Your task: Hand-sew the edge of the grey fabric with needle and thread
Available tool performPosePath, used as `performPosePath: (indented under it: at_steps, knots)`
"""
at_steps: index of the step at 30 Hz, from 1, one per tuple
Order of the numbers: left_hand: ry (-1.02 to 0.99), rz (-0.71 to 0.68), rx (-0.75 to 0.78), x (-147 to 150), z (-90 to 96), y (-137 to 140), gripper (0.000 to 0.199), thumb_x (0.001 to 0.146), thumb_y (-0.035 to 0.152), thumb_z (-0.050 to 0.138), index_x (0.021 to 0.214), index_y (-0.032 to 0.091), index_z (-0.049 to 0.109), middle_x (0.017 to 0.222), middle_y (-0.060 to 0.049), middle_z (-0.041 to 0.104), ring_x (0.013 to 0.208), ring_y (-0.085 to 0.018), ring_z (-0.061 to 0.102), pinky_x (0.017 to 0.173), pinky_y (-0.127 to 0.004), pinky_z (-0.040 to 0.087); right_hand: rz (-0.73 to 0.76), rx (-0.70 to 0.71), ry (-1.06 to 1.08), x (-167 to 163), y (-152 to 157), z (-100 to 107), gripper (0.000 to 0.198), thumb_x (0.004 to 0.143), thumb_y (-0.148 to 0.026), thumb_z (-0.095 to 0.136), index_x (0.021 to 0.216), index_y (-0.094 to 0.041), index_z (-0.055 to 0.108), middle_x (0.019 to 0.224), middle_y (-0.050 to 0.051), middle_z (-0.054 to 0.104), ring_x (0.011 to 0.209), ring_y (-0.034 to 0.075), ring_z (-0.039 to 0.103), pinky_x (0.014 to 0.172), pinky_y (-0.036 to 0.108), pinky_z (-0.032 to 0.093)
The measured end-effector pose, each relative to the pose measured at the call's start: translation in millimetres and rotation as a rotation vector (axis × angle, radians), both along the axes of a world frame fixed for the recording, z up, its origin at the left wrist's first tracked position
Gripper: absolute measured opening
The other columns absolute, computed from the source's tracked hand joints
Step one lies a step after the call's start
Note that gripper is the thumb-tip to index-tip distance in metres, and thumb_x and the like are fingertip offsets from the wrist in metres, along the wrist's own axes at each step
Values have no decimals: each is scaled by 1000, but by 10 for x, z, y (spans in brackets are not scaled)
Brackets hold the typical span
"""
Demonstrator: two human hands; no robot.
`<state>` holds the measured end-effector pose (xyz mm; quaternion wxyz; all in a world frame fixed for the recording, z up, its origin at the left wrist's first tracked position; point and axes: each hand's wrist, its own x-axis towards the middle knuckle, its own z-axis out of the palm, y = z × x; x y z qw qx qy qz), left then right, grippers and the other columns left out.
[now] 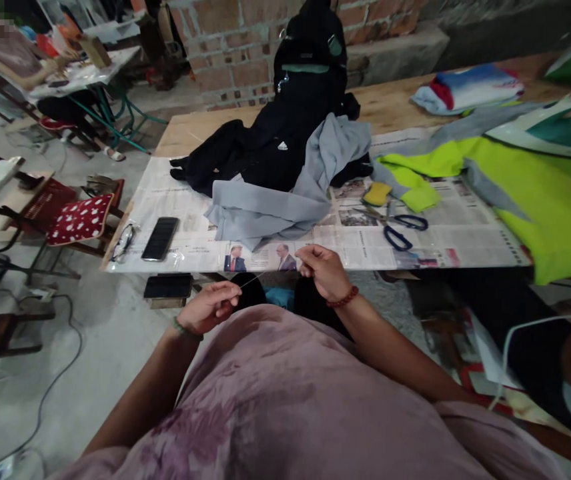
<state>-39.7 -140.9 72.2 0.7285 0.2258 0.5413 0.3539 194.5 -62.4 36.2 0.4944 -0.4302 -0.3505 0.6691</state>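
Observation:
My left hand [209, 307], with a green bracelet at the wrist, is closed in a pinch in front of the table edge. A thin pale thread [251, 281] runs from its fingertips up toward my right hand. My right hand [326, 272], wearing a red beaded bracelet, is also pinched closed, just over the table edge; whatever lies between its fingertips is too small to make out. Beyond both hands, a grey cloth [270, 212] rests against a black garment [265, 150] on the newspaper-covered table [195, 250].
Dark-handled scissors [396, 235] and a yellow sponge [377, 194] lie right of the grey cloth. A phone [160, 239] and glasses [124, 243] sit at the left corner. An iron [555, 127] stands on a lime-green garment [540, 200]. Another person [13, 57] sits at a far table.

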Motion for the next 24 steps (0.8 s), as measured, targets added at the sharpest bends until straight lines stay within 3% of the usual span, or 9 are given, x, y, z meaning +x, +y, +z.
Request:
performPosePath:
  at_steps: [10,12,15,17,19,22,24]
  knots:
    - [-60,28,-1,17,-21,27,25,61,24,76,73,11,58,56,4,55,32,0,31,33,-13,12,-79,6,-138,232,4,-158,27,61,-39,69,64,-16,55,47,-7,43,39,4,36,43,21,33]
    - [-37,35,12,26,-18,27,25,61,25,76,73,12,58,56,4,55,33,0,31,33,-13,12,-85,105,-321,243,-12,-174,26,64,-39,67,72,-15,60,55,-4,50,44,6,41,47,22,37]
    - [31,37,33,54,2,20,27,60,27,77,72,12,58,56,3,56,33,0,32,34,-14,14,-170,371,-616,220,-72,-116,28,71,-33,61,92,-15,64,78,3,58,63,11,53,62,26,46]
    - [93,21,52,88,27,13,29,59,29,78,71,11,59,56,2,57,34,0,33,35,-14,15,-199,503,-675,156,-142,-22,29,77,-30,53,100,-16,64,89,6,60,72,12,56,69,27,48]
    - [151,-8,82,133,58,5,30,59,32,78,71,11,60,57,1,58,35,-1,34,35,-15,17,-88,524,-613,49,-227,87,29,82,-28,47,103,-17,64,94,6,60,68,11,56,67,26,48]
    - [221,-71,123,203,105,-3,31,61,36,76,74,11,63,59,0,60,36,-2,35,35,-16,18,295,417,-402,-148,-333,210,32,82,-27,46,107,-17,63,99,6,62,56,6,54,59,24,48]
    - [251,-103,144,238,131,-6,31,62,37,75,75,11,63,60,0,60,37,-2,35,36,-17,19,524,346,-283,-256,-368,236,35,79,-26,50,110,-16,62,102,6,63,60,7,57,60,23,49]
